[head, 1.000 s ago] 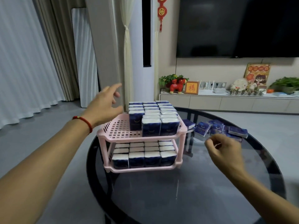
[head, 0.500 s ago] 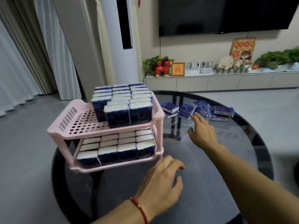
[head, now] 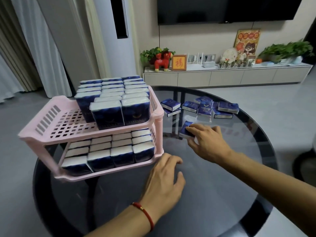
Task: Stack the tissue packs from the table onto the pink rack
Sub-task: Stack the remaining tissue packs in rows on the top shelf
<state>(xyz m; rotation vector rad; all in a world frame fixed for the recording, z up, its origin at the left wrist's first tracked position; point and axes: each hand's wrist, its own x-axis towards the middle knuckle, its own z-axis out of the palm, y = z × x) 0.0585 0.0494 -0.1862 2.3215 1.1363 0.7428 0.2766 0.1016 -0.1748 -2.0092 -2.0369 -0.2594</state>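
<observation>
A two-tier pink rack (head: 56, 134) stands on the left of the round dark glass table (head: 222, 194). Blue-and-white tissue packs (head: 118, 98) fill the right part of its upper tier, and more packs (head: 109, 151) fill the lower tier. Several loose tissue packs (head: 205, 108) lie on the table to the right of the rack. My right hand (head: 207, 142) is closed over one blue tissue pack (head: 185, 130), just nearer than that pile. My left hand (head: 165, 178) rests on the glass beside the rack's lower right corner, fingers apart, holding nothing.
The upper tier's left part (head: 65, 122) is bare grid. Behind the table stand a low white TV cabinet (head: 222, 77) with ornaments and plants, a wall TV (head: 222, 9), a tall air conditioner (head: 116, 40) and curtains (head: 25, 48).
My left hand came down from above the rack to the glass by its lower corner. My right hand reached to the loose packs and drew one pack nearer. The view shifted left.
</observation>
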